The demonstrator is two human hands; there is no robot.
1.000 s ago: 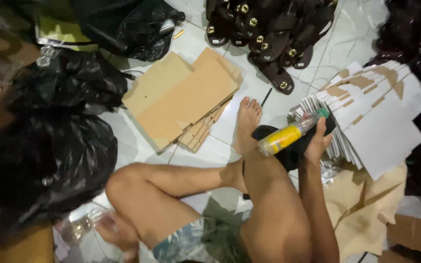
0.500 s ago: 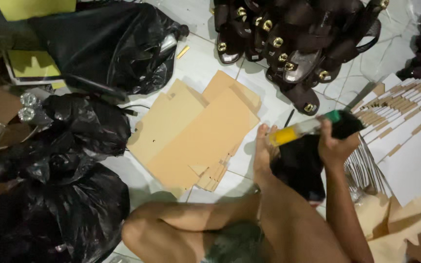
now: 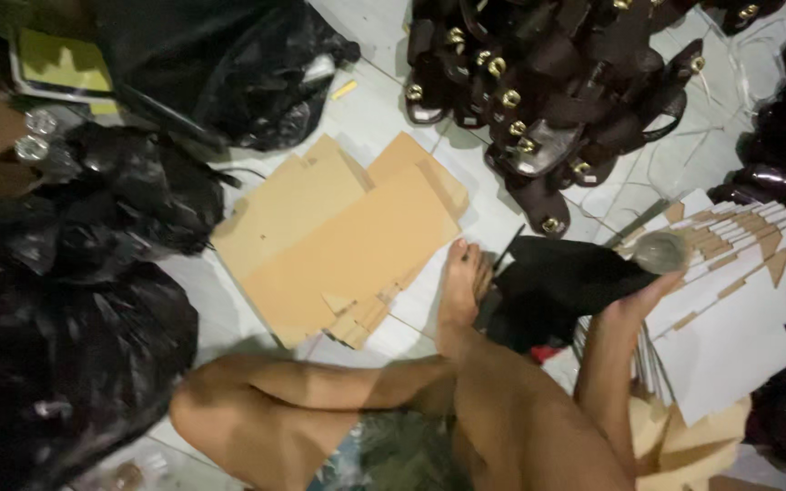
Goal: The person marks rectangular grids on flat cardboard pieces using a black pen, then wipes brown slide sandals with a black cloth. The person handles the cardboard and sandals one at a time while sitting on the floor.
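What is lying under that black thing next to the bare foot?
The black cloth-like piece rests partly on the white tiled floor and a fan of white card sheets. A small red bit peeks out; the rest is covered.

There is a single view, from a camera on the person's head, looking steeply down and forward at the tiled floor (image 3: 384, 100) where the person sits. It is close enough that the bent legs fill the lower middle of the frame and run off its bottom edge. The right hand (image 3: 643, 295) sits right of centre, blurred; the left hand is out of frame. Flat cardboard sheets (image 3: 347, 236) lie left of that hand, a heap of dark sandals (image 3: 539, 82) beyond it at the top edge, black plastic bags (image 3: 65, 364) far to its left.
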